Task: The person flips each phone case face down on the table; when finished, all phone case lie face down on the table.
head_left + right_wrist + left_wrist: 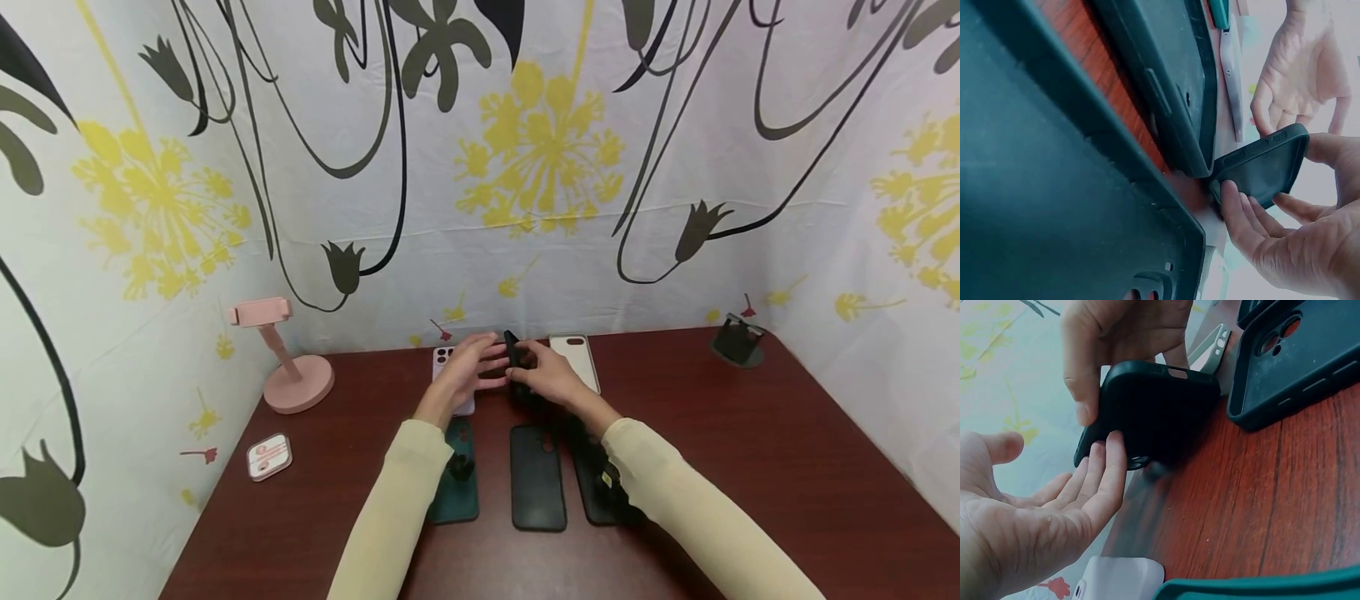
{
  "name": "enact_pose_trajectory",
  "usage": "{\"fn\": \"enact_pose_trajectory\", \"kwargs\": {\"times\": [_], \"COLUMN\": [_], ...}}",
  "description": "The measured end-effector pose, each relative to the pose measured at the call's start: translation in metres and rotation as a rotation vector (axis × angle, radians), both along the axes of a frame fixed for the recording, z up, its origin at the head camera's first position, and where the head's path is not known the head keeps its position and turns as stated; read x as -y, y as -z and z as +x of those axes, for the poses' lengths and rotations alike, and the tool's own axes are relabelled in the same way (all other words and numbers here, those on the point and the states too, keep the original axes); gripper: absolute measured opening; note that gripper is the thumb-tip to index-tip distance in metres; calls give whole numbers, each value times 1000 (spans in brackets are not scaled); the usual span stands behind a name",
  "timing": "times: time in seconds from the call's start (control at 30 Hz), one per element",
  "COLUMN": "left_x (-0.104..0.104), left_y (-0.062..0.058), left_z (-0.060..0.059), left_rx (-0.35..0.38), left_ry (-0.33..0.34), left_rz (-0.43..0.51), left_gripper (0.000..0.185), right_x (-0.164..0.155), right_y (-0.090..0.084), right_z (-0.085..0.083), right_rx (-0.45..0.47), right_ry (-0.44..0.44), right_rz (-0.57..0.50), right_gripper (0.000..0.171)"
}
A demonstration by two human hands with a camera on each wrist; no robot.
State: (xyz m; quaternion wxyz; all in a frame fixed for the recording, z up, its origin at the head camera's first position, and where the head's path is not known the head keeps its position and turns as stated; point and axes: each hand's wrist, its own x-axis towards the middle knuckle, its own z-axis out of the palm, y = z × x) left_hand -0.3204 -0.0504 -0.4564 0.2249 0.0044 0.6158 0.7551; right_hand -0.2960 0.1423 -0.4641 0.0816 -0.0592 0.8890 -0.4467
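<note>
A black phone case (pixel 512 348) stands tilted on edge toward the back of the table, between both hands. My right hand (pixel 553 375) grips it by the edges, with thumb and fingers at opposite sides in the right wrist view. From the left, my left hand (pixel 467 368) reaches to it with fingers extended. In the left wrist view its fingertips (pixel 1115 439) rest against the back of the black case. Behind my left hand lies a lilac phone case (pixel 465 407), partly covered. A white phone case (pixel 577 358) lies just beyond my right hand.
Nearer me lie a green case (pixel 457 500), a black case (pixel 537 492) and another black case (pixel 592 492), partly under my right forearm. At left are a pink phone stand (pixel 297 383) and a white square box (pixel 269 457). A dark stand (pixel 738 342) sits back right, before the patterned cloth.
</note>
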Motion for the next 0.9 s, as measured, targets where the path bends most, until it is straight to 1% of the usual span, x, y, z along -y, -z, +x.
{"fn": "enact_pose_trajectory", "kwargs": {"times": [0.13,0.2,0.33,0.47,0.6,0.77,0.9], "left_x": [-2,-3,-4,-4,-5,-3,-2], "left_y": [3,3,5,6,8,9,8], "left_z": [0,1,2,3,5,8,8], "left_rx": [0,-4,-2,14,19,7,2], "left_ry": [27,49,93,119,144,183,202], "left_rz": [5,7,1,-27,-67,-84,-81], "left_gripper": [63,62,65,69,66,62,63], "right_x": [-2,-3,-5,-4,-3,-4,-6], "right_y": [-2,-2,-4,-7,-8,-7,-8], "right_z": [0,0,2,3,5,7,7], "right_rx": [31,43,60,65,63,75,90], "right_ry": [7,14,22,26,37,44,56], "right_rz": [-21,-49,-98,-112,-131,-204,-268], "right_gripper": [66,66,65,64,61,58,57]}}
